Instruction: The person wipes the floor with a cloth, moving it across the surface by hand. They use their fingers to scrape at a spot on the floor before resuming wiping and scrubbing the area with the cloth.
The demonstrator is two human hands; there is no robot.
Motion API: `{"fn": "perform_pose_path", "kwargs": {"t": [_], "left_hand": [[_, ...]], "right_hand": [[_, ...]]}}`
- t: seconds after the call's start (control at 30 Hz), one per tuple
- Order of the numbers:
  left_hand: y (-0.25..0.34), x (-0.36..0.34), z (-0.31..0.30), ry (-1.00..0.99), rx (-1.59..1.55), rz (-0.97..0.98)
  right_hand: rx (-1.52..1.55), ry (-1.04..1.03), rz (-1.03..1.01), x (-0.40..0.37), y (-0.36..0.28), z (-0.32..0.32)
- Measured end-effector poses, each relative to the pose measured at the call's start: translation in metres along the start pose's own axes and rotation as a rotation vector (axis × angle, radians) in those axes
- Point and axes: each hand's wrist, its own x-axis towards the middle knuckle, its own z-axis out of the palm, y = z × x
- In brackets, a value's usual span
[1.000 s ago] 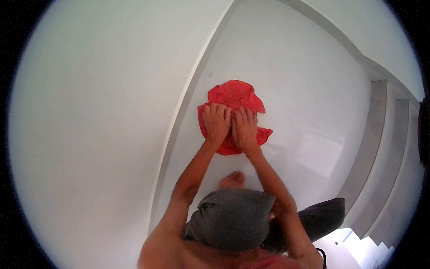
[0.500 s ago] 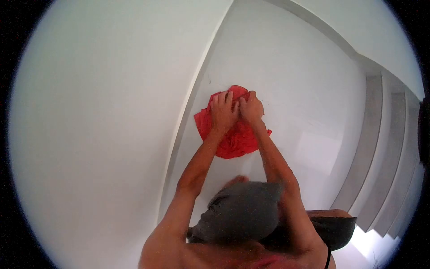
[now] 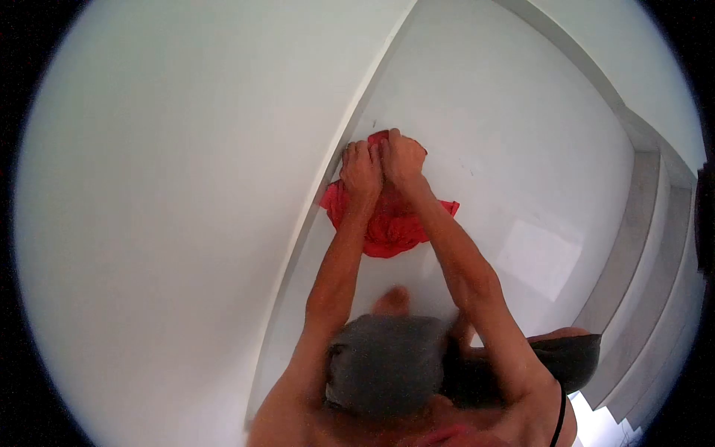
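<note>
A crumpled red cloth (image 3: 393,232) lies spread on the glossy pale floor, close to the base of the left wall. My left hand (image 3: 362,170) bears down on its upper left part, fingers bent over the fabric. Right beside it, my right hand (image 3: 404,158) is closed on the cloth's upper edge. The two hands almost touch at the thumbs. Both forearms reach straight forward, and the hands cover much of the cloth's upper half.
A white wall (image 3: 186,186) with a low skirting edge runs along the left. Grey steps (image 3: 622,246) descend on the right. My bare foot (image 3: 392,301) and bent knees in dark grey shorts (image 3: 387,365) are close below. Small dark marks dot the floor (image 3: 484,112).
Both hands have pushed forward along the floor, bunching the cloth's far part, and have drawn nearer each other. The view has shifted slightly.
</note>
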Motion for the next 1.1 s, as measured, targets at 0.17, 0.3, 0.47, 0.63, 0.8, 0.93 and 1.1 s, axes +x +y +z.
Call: {"fn": "perform_pose_path", "kwargs": {"t": [0.17,0.3,0.47,0.63,0.8,0.93,1.1], "left_hand": [[0.002,0.017,-0.006,0.025,-0.037,-0.036],[-0.001,0.018,-0.019,0.013,-0.059,0.032],[0.003,-0.004,-0.047,-0.163,-0.065,0.008],[0.005,0.026,-0.027,-0.02,-0.022,0.02],[-0.011,0.02,-0.016,-0.168,0.027,-0.007],[-0.01,0.009,-0.026,-0.111,-0.014,0.011],[0.007,0.028,-0.034,-0.08,-0.113,-0.016]], "right_hand": [[-0.008,0.066,-0.079,0.023,-0.016,-0.009],[-0.036,-0.051,-0.037,0.026,-0.027,-0.014],[-0.064,-0.122,0.031,0.005,-0.046,-0.018],[-0.028,-0.041,0.004,0.038,-0.059,-0.026],[0.013,-0.052,0.062,0.023,-0.05,-0.009],[0.027,-0.072,0.046,0.014,-0.057,-0.022],[0.039,-0.078,0.023,0.037,-0.058,-0.028]]}}
